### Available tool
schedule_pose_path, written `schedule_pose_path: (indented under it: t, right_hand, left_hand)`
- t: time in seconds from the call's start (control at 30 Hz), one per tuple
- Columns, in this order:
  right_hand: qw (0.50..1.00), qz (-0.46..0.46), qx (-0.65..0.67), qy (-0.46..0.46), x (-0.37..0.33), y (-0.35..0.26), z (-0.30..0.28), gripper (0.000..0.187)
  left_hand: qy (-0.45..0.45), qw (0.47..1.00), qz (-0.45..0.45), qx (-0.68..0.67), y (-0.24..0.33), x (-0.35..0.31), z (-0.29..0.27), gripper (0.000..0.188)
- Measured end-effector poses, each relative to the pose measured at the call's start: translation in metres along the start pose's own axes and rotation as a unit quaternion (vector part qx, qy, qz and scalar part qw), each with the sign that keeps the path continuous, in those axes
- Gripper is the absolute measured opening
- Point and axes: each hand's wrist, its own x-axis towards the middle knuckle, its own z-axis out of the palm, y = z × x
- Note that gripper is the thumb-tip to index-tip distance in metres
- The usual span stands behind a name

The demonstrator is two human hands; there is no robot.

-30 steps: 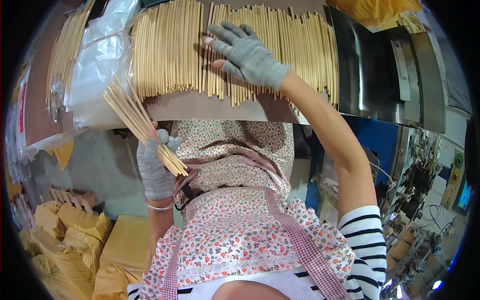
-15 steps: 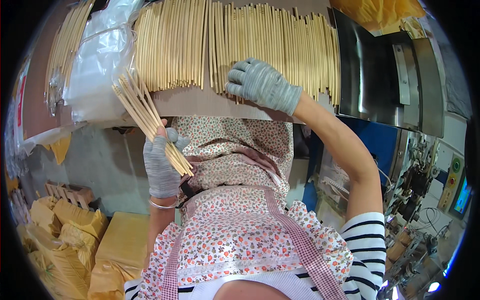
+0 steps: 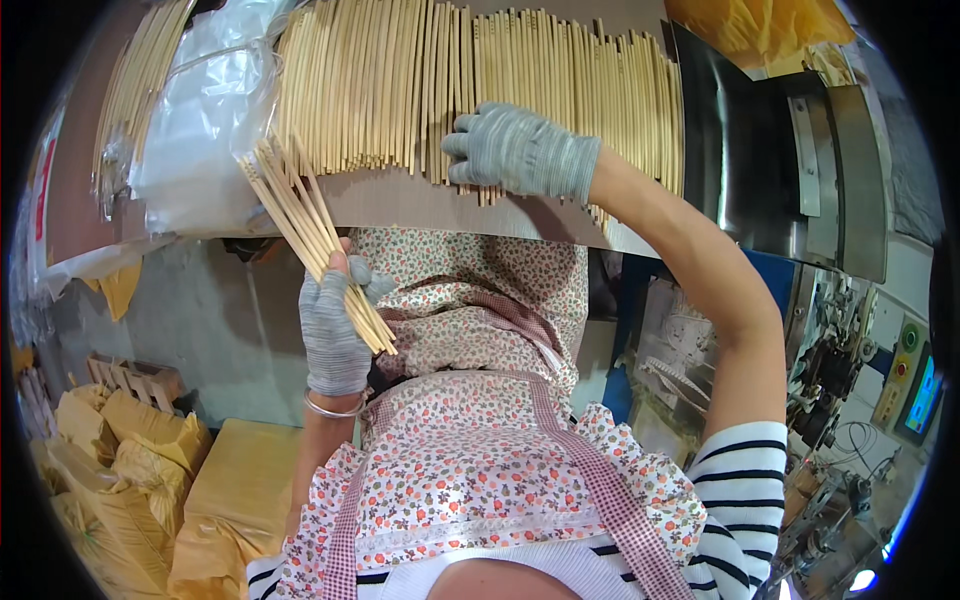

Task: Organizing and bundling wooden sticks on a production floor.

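While the left hand (image 3: 335, 335), in a grey knit glove, is closed around the lower part of a bundle of wooden chopsticks (image 3: 315, 240), tilted to the left in front of the table (image 3: 390, 200), the right hand (image 3: 525, 150), gloved alike and well apart from it, curls over the near ends of a broad row of wooden chopsticks (image 3: 570, 90). Judging by how things lie, only a small share is gathered in the left hand; far more lie loose on the table, side by side, their near ends uneven. Further thin sticks (image 3: 140, 85) lie at the far left, beyond the clear plastic bags (image 3: 210, 150). The right fingertips are hidden beneath the glove, so whether they pinch any chopsticks or merely rest on them cannot be told. The left glove covers part of the bundle, and its overlapping sticks resist counting. Whether its upper tips touch the bags is unclear. The upper edge crops some of the row, and the machinery (image 3: 835, 350) at right is cluttered and bent by the lens.
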Motion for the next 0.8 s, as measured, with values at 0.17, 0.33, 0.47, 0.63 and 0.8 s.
schedule_pose_path:
  t: [0.17, 0.33, 0.47, 0.63, 0.8]
  right_hand:
    - [0.996, 0.046, 0.046, -0.068, 0.017, 0.001, -0.005, 0.023]
    - [0.998, -0.043, 0.039, 0.007, 0.017, -0.007, -0.022, 0.021]
    - [0.956, -0.113, 0.088, 0.257, 0.008, -0.064, -0.038, 0.017]
    - [0.922, -0.128, 0.038, 0.364, 0.026, -0.127, -0.026, 0.024]
    - [0.907, -0.155, 0.15, 0.363, 0.029, -0.138, -0.024, 0.025]
  left_hand:
    - [-0.015, 1.0, -0.004, -0.012, -0.002, 0.0, -0.004, 0.027]
    - [-0.039, 0.999, 0.0, -0.035, 0.0, -0.005, 0.001, 0.024]
    - [0.033, 0.998, -0.047, 0.026, 0.005, -0.01, 0.012, 0.024]
    - [-0.009, 0.992, -0.109, -0.062, 0.013, -0.015, 0.024, 0.028]
    - [-0.099, 0.994, 0.021, -0.039, 0.023, -0.012, 0.013, 0.036]
